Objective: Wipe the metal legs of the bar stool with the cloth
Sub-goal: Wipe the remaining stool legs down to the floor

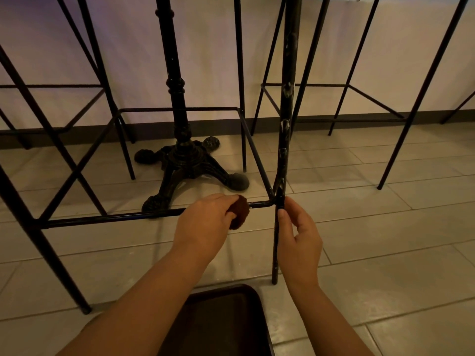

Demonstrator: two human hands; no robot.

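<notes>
The bar stool's black metal frame fills the view, with a scuffed front leg [285, 129] running down to the tiled floor. A horizontal footrest bar [115, 217] joins that leg near the middle. My left hand [205, 222] grips a brown cloth [239, 211] wrapped over the footrest bar, just left of the joint. My right hand [299, 235] holds the front leg just below the joint, fingers curled round it.
A black cast-iron table base [187, 163] stands behind the footrest bar. More thin-legged stools [344, 86] stand left and right along a pale wall. A dark tray [226, 322] lies on the floor tiles between my forearms.
</notes>
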